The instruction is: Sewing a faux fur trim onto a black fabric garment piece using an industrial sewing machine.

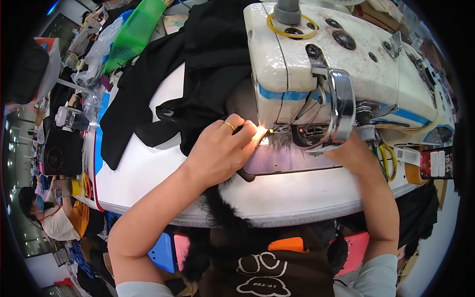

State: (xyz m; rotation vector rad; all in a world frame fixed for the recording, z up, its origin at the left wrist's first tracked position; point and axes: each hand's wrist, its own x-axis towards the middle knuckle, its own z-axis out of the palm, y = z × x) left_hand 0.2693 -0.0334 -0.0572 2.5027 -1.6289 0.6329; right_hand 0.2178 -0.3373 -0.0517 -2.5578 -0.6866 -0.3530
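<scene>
My left hand [227, 143], with a yellow ring on it, is closed on black fur trim [220, 213] beside the lit needle area of a white sewing machine [282, 69]. The trim hangs from under that hand over the front edge. Dark fluffy fibres [282, 142] lie under the presser foot [281, 128] on the machine's plate [272, 163]. My right hand [349, 153] is at the machine's right side, its fingers hidden behind the chrome guard [339, 104]. Black fabric [133, 109] is spread to the left and behind the machine, on the white table [138, 183].
A green basket [129, 39] and clear plastic bags [99, 54] sit at the back left. A co-worker [59, 218] wearing a mask is at the far left. Yellow rings [388, 163] and a tape roll [413, 173] are at the right. Coloured stools [168, 252] show below the table.
</scene>
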